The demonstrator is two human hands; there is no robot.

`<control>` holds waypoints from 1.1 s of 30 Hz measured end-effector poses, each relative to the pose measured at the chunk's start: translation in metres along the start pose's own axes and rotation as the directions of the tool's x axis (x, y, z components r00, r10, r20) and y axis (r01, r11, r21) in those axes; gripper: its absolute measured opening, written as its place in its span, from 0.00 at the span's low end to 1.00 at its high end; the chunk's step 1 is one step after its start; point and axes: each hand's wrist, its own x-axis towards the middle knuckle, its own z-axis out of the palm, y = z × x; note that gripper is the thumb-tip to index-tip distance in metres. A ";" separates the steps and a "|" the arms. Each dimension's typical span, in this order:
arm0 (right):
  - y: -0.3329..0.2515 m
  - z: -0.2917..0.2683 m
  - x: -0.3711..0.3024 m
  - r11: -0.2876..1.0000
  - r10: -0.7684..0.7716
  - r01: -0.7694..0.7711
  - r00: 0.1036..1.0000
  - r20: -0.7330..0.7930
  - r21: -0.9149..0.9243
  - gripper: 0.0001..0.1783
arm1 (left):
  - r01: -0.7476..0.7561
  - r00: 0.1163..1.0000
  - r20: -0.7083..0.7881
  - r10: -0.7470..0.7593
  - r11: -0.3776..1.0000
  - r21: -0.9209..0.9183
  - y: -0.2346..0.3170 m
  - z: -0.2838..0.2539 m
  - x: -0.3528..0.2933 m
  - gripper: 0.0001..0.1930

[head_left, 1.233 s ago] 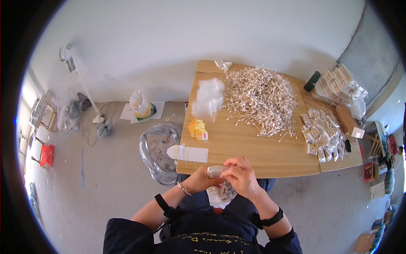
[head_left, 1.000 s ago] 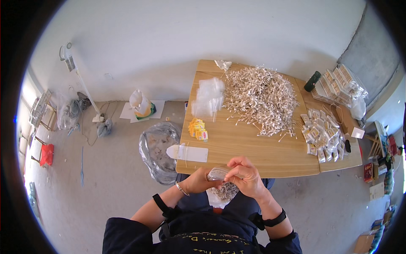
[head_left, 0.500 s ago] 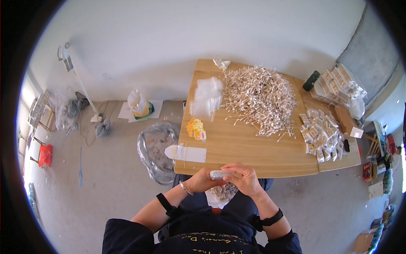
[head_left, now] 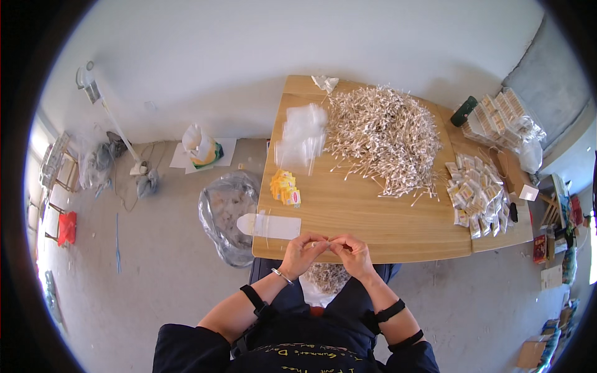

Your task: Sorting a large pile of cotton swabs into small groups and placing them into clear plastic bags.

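Observation:
Just off the table's front edge, my left hand [head_left: 300,256] and my right hand [head_left: 352,257] meet with closed fingertips. They pinch a small pale packet [head_left: 314,245], apparently a bag of cotton swabs; most of it is hidden by the fingers. Below them, more swabs [head_left: 328,278] lie in a white bag between my legs. A large heap of loose cotton swabs [head_left: 385,137] covers the table's far middle. To its left lie clear plastic bags [head_left: 303,133], with small yellow cards [head_left: 285,188] nearer me. A white card strip [head_left: 277,226] rests at the near left corner.
Filled packets [head_left: 477,196] are piled on the table's right end, beside a cardboard box [head_left: 511,177]. Behind them stand a dark green bottle [head_left: 463,110] and stacked clear boxes [head_left: 500,118]. A large clear plastic bag [head_left: 229,217] sits open on the floor, left of the wooden table [head_left: 398,233].
The white packet lay across my left hand with my right fingers on it. Now both hands' fingertips have come together and cover most of it. The view has shifted slightly.

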 end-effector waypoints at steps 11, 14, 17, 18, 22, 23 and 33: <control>0.008 0.009 0.012 0.984 0.177 -0.175 0.983 0.051 -0.041 0.05 | 0.082 0.996 -0.017 -0.083 0.996 -0.039 -0.026 -0.021 0.016 0.06; 0.009 0.009 0.013 0.980 0.196 -0.195 0.979 0.062 -0.027 0.03 | 0.091 0.996 0.012 -0.093 0.992 0.092 -0.025 -0.026 0.018 0.05; 0.012 0.009 0.016 0.995 0.007 -0.003 0.999 0.044 -0.097 0.02 | -0.194 0.977 -0.003 0.212 0.897 0.397 -0.015 -0.022 0.018 0.06; 0.012 0.008 0.016 0.995 0.003 0.001 0.999 0.044 -0.101 0.02 | -0.198 0.976 -0.002 0.217 0.897 0.395 -0.015 -0.020 0.018 0.06; 0.008 0.007 0.007 0.866 -0.308 0.317 0.947 0.088 -0.387 0.08 | -0.488 0.828 0.103 0.551 0.619 0.616 -0.015 -0.022 0.007 0.08; 0.007 0.005 0.006 0.795 -0.394 0.398 0.913 0.111 -0.458 0.11 | -0.538 0.782 0.157 0.603 0.527 0.658 -0.015 -0.022 0.005 0.09; -0.003 -0.002 0.008 0.367 -0.580 0.585 0.752 0.314 -0.723 0.13 | -0.627 0.631 0.416 0.655 0.114 0.771 -0.002 -0.027 0.008 0.14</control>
